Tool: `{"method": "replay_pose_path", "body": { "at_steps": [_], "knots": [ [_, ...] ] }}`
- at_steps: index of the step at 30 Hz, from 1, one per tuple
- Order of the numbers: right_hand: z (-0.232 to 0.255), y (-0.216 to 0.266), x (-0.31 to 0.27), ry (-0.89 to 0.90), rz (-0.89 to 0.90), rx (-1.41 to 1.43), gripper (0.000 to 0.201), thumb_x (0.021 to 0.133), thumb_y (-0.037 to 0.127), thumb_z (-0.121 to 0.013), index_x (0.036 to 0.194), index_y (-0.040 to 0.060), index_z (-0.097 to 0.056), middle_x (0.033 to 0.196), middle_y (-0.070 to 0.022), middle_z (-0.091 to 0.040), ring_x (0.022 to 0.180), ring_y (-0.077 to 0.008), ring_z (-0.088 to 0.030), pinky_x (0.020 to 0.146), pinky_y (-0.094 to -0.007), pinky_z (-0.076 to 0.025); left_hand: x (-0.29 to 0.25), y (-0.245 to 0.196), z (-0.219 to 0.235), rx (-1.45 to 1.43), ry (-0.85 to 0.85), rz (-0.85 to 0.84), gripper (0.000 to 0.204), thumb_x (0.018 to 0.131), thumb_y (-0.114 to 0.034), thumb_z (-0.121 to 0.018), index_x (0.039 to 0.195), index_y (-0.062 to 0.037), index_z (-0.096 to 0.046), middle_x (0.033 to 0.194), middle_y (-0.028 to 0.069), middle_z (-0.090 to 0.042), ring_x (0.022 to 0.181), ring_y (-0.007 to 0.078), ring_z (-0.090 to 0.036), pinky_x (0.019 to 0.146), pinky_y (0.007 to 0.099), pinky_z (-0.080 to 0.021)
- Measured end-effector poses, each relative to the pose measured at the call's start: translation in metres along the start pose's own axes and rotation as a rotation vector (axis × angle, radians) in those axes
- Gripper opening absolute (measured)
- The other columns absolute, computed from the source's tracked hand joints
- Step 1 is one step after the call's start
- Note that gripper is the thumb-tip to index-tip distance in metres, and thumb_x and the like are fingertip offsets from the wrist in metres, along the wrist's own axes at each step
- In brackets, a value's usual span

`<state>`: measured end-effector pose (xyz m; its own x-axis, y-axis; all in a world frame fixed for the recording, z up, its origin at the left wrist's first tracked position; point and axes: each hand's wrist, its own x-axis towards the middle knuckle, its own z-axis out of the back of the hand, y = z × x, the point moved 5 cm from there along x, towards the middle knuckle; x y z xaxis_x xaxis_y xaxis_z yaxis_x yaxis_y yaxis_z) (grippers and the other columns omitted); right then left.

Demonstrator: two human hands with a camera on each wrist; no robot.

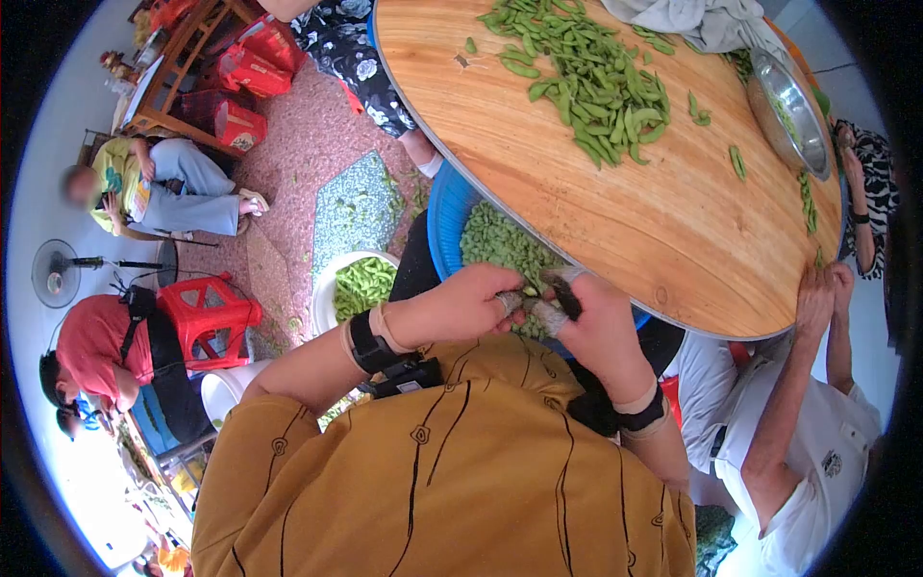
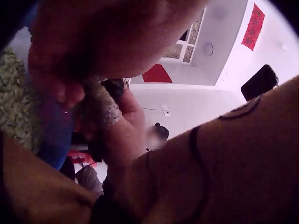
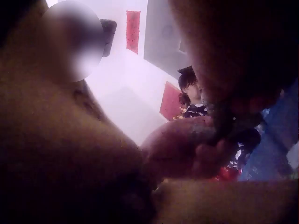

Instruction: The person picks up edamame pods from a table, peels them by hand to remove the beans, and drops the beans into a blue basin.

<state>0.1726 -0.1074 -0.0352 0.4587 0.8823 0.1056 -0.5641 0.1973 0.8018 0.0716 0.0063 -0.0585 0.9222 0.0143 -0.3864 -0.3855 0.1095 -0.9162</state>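
Both hands meet over a blue basket (image 1: 444,216) that holds shelled green soybeans (image 1: 500,240). My left hand (image 1: 466,306) comes in from the left with fingers curled and tape wrapped round a fingertip. From the other side, my right hand (image 1: 601,322) bends its thumb and fingers inward, and its fingertips have grey and dark wrapping. A bit of a green soybean pod (image 1: 529,289) shows between the pinching fingertips, mostly hidden by them. In the left wrist view the wrapped finger (image 2: 103,105) of the right hand is close to the left fingers. The right wrist view is dark and blurred.
A round wooden table (image 1: 538,183) overhangs the basket and carries a pile of soybean pods (image 1: 611,91), a steel bowl (image 1: 790,115) and a grey cloth (image 1: 707,21). A white bucket of pods (image 1: 363,288) stands on the left. Other people sit around; one person's hands (image 1: 822,288) are at the table's right edge.
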Motion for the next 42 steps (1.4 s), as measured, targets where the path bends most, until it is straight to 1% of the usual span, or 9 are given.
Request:
{"method": "replay_pose_path", "body": {
  "at_steps": [7, 13, 16, 19, 23, 26, 30, 34, 42],
  "knots": [
    [-0.001, 0.009, 0.004, 0.026, -0.002, -0.239, 0.02, 0.067, 0.008, -0.066, 0.082, 0.0006, -0.055, 0.076, -0.018, -0.056, 0.07, -0.0373, -0.058, 0.061, -0.0445, -0.047, -0.009, 0.009, 0.012, -0.067, -0.137, 0.105, 0.017, 0.079, 0.005, -0.042, 0.086, 0.0008, -0.057, 0.075, 0.0063, -0.059, 0.062, 0.0126, -0.055, 0.055, 0.0269, -0.046],
    [0.001, 0.024, -0.003, -0.067, 0.118, -0.316, 0.017, 0.069, 0.009, -0.065, 0.08, 0.0002, -0.054, 0.073, -0.0184, -0.057, 0.066, -0.0374, -0.057, 0.059, -0.0423, -0.048, -0.014, 0.004, 0.013, 0.15, -0.367, -0.134, 0.033, 0.078, 0.008, -0.044, 0.11, -0.0018, -0.046, 0.078, 0.0077, -0.06, 0.064, 0.0125, -0.056, 0.056, 0.0274, -0.046],
    [-0.011, 0.004, -0.004, 0.127, -0.412, 0.482, 0.015, 0.079, 0.009, -0.063, 0.086, -0.002, -0.057, 0.072, -0.0099, -0.062, 0.057, -0.0156, -0.058, 0.05, -0.0277, -0.048, -0.015, -0.013, 0.008, -0.02, -0.238, -0.208, 0.04, 0.084, 0.006, -0.045, 0.121, -0.0059, -0.036, 0.082, 0.0061, -0.06, 0.067, 0.0102, -0.056, 0.056, 0.0235, -0.045],
    [-0.012, 0.0, -0.004, 0.191, -0.462, 0.884, 0.015, 0.081, 0.01, -0.064, 0.09, -0.0011, -0.059, 0.076, -0.0069, -0.062, 0.061, -0.0071, -0.058, 0.048, -0.0233, -0.048, -0.009, -0.007, 0.001, -0.387, -0.095, -0.183, 0.036, 0.089, 0.003, -0.042, 0.123, -0.0076, -0.035, 0.086, 0.0045, -0.06, 0.071, 0.0093, -0.055, 0.059, 0.0219, -0.045],
    [-0.018, -0.01, -0.005, 0.253, -0.546, 1.092, 0.017, 0.079, 0.01, -0.065, 0.092, -0.0003, -0.06, 0.075, -0.0111, -0.063, 0.063, -0.0148, -0.06, 0.054, -0.0278, -0.049, -0.018, -0.019, 0.005, -0.494, 0.019, -0.113, 0.029, 0.092, 0.0, -0.041, 0.12, -0.0064, -0.04, 0.087, 0.0037, -0.059, 0.074, 0.0082, -0.055, 0.062, 0.0217, -0.047],
    [-0.002, 0.007, 0.002, 0.169, -0.015, -0.064, 0.02, 0.077, 0.014, -0.067, 0.094, 0.0039, -0.064, 0.08, -0.011, -0.064, 0.068, -0.0231, -0.061, 0.066, -0.0315, -0.049, -0.04, -0.004, 0.037, -0.048, -0.234, -0.092, 0.024, 0.086, 0.002, -0.048, 0.109, -0.004, -0.048, 0.088, 0.0093, -0.061, 0.073, 0.0162, -0.059, 0.064, 0.0264, -0.048],
    [0.038, 0.01, 0.024, 0.087, -0.138, -0.172, 0.023, 0.078, 0.02, -0.064, 0.093, 0.0034, -0.061, 0.081, -0.0205, -0.062, 0.077, -0.0378, -0.061, 0.068, -0.044, -0.048, -0.08, 0.049, 0.081, 0.996, -0.42, 0.12, 0.03, 0.072, -0.001, -0.057, 0.102, -0.0043, -0.057, 0.091, 0.0191, -0.061, 0.082, 0.0385, -0.06, 0.066, 0.0431, -0.05],
    [0.096, -0.007, 0.089, -0.256, -0.183, -0.279, 0.022, 0.076, 0.02, -0.063, 0.087, 0.0013, -0.059, 0.074, -0.0203, -0.062, 0.071, -0.0403, -0.06, 0.063, -0.0448, -0.048, -0.108, 0.083, 0.09, 1.181, -0.477, 0.296, 0.032, 0.07, -0.005, -0.062, 0.102, -0.0046, -0.057, 0.088, 0.0192, -0.059, 0.084, 0.038, -0.059, 0.071, 0.043, -0.049],
    [0.107, -0.03, 0.135, -0.329, -0.111, -0.502, 0.024, 0.073, 0.022, -0.066, 0.08, 0.0005, -0.058, 0.072, -0.021, -0.061, 0.069, -0.0388, -0.06, 0.061, -0.0433, -0.048, -0.057, 0.003, 0.059, 0.768, -0.357, -0.097, 0.03, 0.076, -0.016, -0.066, 0.102, -0.0026, -0.057, 0.086, 0.0178, -0.059, 0.084, 0.0355, -0.058, 0.072, 0.0426, -0.046]
  ]
}}
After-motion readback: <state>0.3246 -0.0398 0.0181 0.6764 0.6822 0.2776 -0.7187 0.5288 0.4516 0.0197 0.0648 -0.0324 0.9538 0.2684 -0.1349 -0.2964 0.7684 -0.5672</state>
